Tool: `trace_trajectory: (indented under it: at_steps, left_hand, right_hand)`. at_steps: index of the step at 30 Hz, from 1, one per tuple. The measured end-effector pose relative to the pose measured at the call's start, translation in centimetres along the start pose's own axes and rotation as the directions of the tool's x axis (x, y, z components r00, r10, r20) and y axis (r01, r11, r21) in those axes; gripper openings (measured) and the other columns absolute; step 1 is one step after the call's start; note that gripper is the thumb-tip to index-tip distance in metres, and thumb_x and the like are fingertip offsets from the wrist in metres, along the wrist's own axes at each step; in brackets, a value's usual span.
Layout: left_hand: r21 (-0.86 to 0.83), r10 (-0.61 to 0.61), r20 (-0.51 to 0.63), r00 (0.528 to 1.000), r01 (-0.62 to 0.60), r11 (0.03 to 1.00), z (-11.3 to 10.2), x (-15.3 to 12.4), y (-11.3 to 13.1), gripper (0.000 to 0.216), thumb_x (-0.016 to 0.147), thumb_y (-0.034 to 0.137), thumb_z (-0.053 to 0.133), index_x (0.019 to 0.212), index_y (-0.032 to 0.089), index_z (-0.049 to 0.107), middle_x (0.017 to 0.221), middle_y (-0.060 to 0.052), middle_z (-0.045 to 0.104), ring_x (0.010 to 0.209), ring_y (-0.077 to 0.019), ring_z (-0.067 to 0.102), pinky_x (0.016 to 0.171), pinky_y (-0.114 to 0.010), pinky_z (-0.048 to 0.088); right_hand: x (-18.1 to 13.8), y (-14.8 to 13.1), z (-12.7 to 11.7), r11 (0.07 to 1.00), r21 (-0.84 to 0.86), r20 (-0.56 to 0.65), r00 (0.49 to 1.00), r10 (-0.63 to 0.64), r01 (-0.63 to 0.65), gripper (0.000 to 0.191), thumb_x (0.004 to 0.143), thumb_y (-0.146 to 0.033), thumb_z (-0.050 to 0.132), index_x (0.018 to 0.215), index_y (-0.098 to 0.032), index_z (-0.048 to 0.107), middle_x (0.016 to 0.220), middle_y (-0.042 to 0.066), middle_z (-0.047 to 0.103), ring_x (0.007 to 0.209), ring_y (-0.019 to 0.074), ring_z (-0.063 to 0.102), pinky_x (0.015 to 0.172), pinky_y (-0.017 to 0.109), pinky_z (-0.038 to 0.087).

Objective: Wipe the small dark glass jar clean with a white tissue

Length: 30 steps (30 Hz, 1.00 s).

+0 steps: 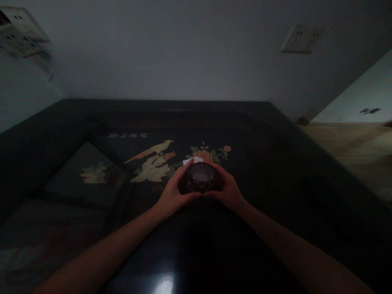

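Note:
In the middle of the table, my left hand [175,190] and my right hand [227,187] curl around a dark, rounded, glossy object [201,173] from both sides. It has a smooth oval top that catches some light; the dimness hides its exact kind. The thumbs meet at its near side, and the other fingers reach around its far side. Just behind it lies a small piece of white paper [192,160], partly covered by the fingers and the object.
The black glossy table [251,232] bears a picture of a bird [153,151] and flowers, and reflects a lamp near the front. A grey wall [171,53] stands behind it, with a socket plate [304,38] at right and more sockets [20,32] at left. Wooden floor [346,143] shows at right.

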<state>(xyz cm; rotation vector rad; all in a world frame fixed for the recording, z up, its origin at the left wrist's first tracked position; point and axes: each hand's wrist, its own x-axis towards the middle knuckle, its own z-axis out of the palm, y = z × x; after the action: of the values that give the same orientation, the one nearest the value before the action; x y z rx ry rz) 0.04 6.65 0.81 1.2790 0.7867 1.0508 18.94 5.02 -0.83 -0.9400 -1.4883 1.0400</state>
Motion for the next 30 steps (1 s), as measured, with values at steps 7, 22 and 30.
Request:
trace_trajectory:
  at_steps: [7,22,30]
  left_hand:
    - [-0.309,-0.161,-0.247,0.956,0.08,0.948,0.3,1.2,0.3,0.043,0.074,0.029,0.073,0.115,0.019,0.064,0.121,-0.008,0.065,0.104,-0.0199,0.062,0.091,-0.031,0.048]
    - [-0.503,-0.41,0.036,0.912,0.371,0.781,0.3,1.9,2.4,0.016,0.079,0.015,0.063,0.093,0.01,0.067,0.091,-0.009,0.073,0.077,-0.0162,0.068,0.078,-0.028,0.054]
    - [0.002,0.019,-0.01,1.0,-0.019,1.0,-0.1,0.8,2.7,0.043,0.076,0.029,0.067,0.118,0.019,0.064,0.12,-0.007,0.065,0.11,-0.0234,0.06,0.097,-0.03,0.044]
  right_hand:
    - [-0.1,0.1,-0.2,0.997,0.082,-0.099,0.995,-0.002,0.01,0.073,0.064,-0.053,0.08,0.127,-0.026,0.055,0.131,0.011,0.058,0.124,0.0306,0.053,0.107,0.049,0.039]
    - [0.1,-0.8,0.4,0.964,0.264,-0.135,0.991,0.013,0.023,0.068,0.063,-0.048,0.082,0.123,-0.028,0.057,0.129,0.007,0.059,0.122,0.0289,0.054,0.107,0.048,0.039]
    - [-1.1,-1.5,3.2,0.843,0.532,-0.153,0.971,0.186,-0.078,0.055,0.072,-0.049,0.076,0.121,-0.03,0.058,0.123,0.005,0.064,0.115,0.0259,0.058,0.105,0.047,0.041]
